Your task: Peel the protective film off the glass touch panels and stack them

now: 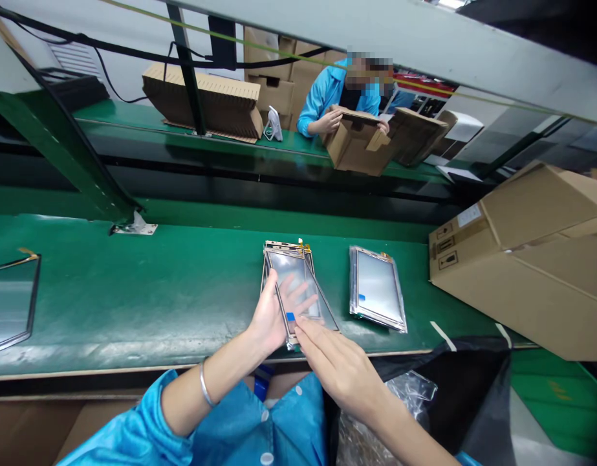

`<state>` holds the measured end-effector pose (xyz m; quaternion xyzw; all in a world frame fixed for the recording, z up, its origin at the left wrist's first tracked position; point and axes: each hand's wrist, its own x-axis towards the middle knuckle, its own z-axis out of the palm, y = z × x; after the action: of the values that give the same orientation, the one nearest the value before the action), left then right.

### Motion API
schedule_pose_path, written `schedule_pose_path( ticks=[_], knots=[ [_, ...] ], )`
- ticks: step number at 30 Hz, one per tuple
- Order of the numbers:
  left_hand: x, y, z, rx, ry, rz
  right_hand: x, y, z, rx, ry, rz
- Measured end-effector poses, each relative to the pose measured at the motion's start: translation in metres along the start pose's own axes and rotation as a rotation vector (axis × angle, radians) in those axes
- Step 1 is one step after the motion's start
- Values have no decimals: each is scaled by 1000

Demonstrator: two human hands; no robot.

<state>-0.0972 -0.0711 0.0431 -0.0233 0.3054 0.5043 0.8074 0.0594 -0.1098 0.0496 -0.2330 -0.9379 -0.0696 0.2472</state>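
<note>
My left hand point(269, 320) holds a clear glass touch panel point(310, 299) with a dark frame. Its thumb lies along the left edge, and the spread fingers show through the glass from beneath. A small blue tab point(290, 316) sits at the panel's lower left. My right hand point(339, 362) has its fingers together at the lower edge, right beside that tab; whether the tab itself is pinched I cannot tell. Behind the panel lies a stack of framed screens point(287, 246) with a gold flex tail at its top. Right of it rests another stack of screens point(377, 285), also blue-tabbed.
The green bench point(133, 291) carries another dark-framed panel point(10, 301) at far left and a large cardboard box point(526, 252) at right. Clear plastic wrap point(370, 433) lies below the bench edge. A green post point(75, 149) rises at left. Across, a person point(327, 97) handles a carton point(359, 142).
</note>
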Motion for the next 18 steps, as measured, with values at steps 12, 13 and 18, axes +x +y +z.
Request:
schedule_pose_path(
  ticks=[12,13,18],
  knots=[
    [-8,1,-3,86,-61,62,12,-3,4,194,77,146],
    [-9,-1,-5,126,-104,72,15,-1,6,333,79,235],
    [-13,-7,-20,386,-336,107,19,35,8,1059,224,845]
  ],
)
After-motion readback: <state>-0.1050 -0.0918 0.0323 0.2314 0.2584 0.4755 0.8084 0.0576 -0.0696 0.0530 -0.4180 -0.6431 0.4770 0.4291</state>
